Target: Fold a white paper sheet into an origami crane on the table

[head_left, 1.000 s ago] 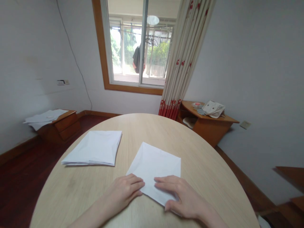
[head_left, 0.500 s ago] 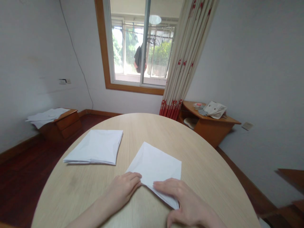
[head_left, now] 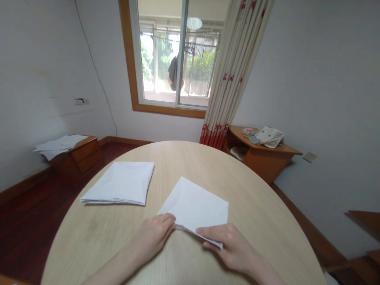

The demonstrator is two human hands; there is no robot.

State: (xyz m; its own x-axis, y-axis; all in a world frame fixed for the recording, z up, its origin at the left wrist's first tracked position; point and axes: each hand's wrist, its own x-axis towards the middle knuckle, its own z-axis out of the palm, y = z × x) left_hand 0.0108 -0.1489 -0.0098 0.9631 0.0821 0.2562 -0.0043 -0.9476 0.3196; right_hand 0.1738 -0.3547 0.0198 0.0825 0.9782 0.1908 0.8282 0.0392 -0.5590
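A white folded sheet of paper (head_left: 197, 206) lies at an angle on the round table, its near edge toward me. My left hand (head_left: 158, 229) grips the paper's left corner, fingers together on top and the thumb at the near edge. On the near right corner, my right hand (head_left: 227, 243) pinches the edge, fingers above and thumb below. That edge is lifted slightly off the tabletop. To the left lies a stack of folded white papers (head_left: 121, 182), which neither hand touches.
The round wooden table (head_left: 190, 154) has its curved edge all around. Behind it stand a small cabinet (head_left: 89, 154) with papers at left and a corner cabinet (head_left: 265, 158) with a cloth bag at right. A patterned curtain (head_left: 228, 75) hangs beside the window.
My right thumb has moved from beside the near corner to under the paper's edge, and that corner has been raised a little. My left hand has stayed almost in place.
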